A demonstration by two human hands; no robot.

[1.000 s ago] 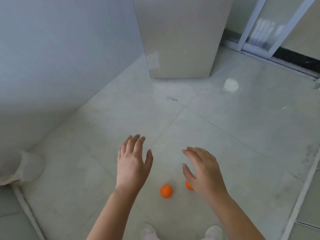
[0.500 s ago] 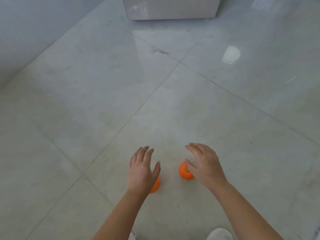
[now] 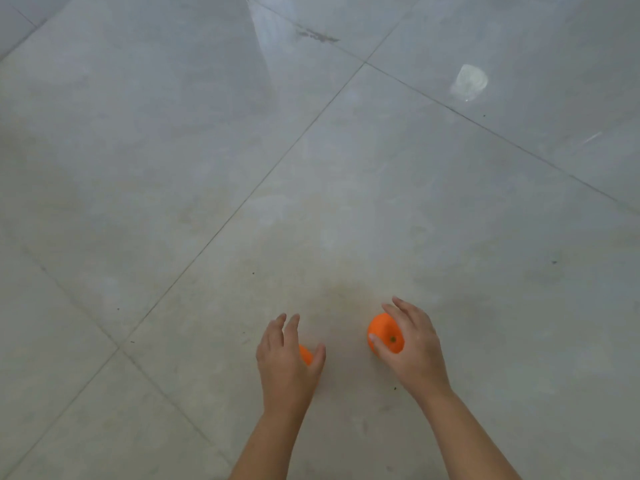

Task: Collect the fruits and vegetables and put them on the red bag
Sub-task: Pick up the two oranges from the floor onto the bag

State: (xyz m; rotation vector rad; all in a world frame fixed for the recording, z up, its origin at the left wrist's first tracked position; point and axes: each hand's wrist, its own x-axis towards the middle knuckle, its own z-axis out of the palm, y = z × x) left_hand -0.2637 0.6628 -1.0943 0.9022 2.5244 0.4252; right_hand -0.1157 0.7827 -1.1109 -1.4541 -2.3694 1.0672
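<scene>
Just two oranges, right one [image 3: 385,333] and left one [image 3: 306,354], two hands.

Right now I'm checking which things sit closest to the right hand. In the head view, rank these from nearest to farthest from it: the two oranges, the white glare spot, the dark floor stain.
1. Orange under the right hand, touching its fingers.
2. Orange on the left, mostly hidden under the left hand.
3. White glare spot, far, upper right.
4. Dark floor stain, farthest, top.
</scene>
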